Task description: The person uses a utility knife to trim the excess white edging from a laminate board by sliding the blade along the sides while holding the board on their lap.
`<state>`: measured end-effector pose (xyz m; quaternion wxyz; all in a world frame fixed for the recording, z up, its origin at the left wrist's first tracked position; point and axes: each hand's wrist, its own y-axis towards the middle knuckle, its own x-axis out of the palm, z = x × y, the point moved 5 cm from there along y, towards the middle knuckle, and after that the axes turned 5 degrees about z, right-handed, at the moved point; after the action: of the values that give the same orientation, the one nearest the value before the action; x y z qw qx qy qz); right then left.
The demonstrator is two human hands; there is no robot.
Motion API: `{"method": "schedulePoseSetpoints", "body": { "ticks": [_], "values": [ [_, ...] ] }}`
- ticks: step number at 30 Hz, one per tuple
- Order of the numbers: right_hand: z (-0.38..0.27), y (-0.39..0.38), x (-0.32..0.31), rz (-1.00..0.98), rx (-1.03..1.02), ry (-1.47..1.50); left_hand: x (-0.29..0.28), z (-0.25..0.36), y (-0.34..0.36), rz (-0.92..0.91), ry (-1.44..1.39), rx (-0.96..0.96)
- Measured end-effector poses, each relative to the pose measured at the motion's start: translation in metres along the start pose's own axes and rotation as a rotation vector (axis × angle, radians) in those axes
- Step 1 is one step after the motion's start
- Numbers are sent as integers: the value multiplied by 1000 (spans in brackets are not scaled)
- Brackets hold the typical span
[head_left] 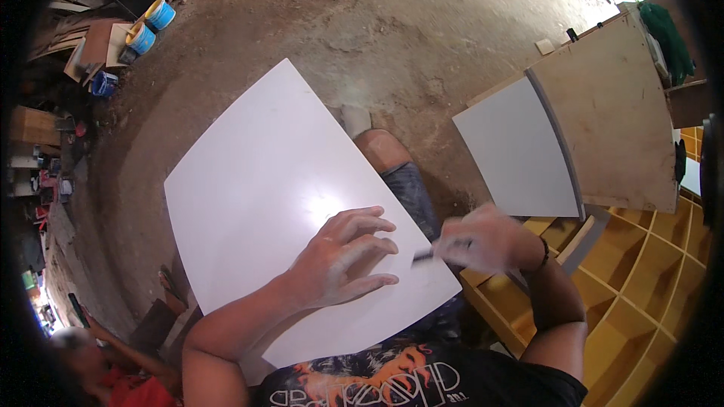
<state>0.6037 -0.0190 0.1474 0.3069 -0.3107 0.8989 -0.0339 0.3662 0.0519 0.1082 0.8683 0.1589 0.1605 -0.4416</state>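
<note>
Head view, left hand (343, 255) spread over white panel (253, 188), right hand (483, 240) pinching dark tool (423, 257)

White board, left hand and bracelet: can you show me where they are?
White board (286, 185): head view, on the middle of its top face.
Left hand (333, 254): head view, on the back of the hand.
Bracelet (544, 252): head view, on its dark band.

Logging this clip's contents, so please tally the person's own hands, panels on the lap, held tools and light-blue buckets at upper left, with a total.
Left hand and right hand: 2
White panel: 1
Dark tool, blurred: 1
Light-blue buckets: 2
Total: 6
</note>
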Motion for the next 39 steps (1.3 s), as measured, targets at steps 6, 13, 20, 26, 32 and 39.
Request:
{"method": "schedulePoseSetpoints", "body": {
  "ticks": [6, 13, 20, 26, 32, 39],
  "values": [
    [3, -1, -5, 109, 58, 41, 2, 0, 0, 3, -2, 19],
    [3, 2, -1, 113, 5, 66, 2, -1, 0, -3, 26, -17],
    [7, -4, -10, 253, 105, -24, 3, -1, -1, 3, 17, -13],
    [1, -5, -2, 195, 44, 22, 3, 0, 0, -7, 20, -9],
    [6, -13, 0, 194, 19, 79, 2, 1, 1, 8, 14, -14],
    [7, -19, -5, 252, 51, -4, 2, 1, 1, 3, 23, -17]
  ]
}}
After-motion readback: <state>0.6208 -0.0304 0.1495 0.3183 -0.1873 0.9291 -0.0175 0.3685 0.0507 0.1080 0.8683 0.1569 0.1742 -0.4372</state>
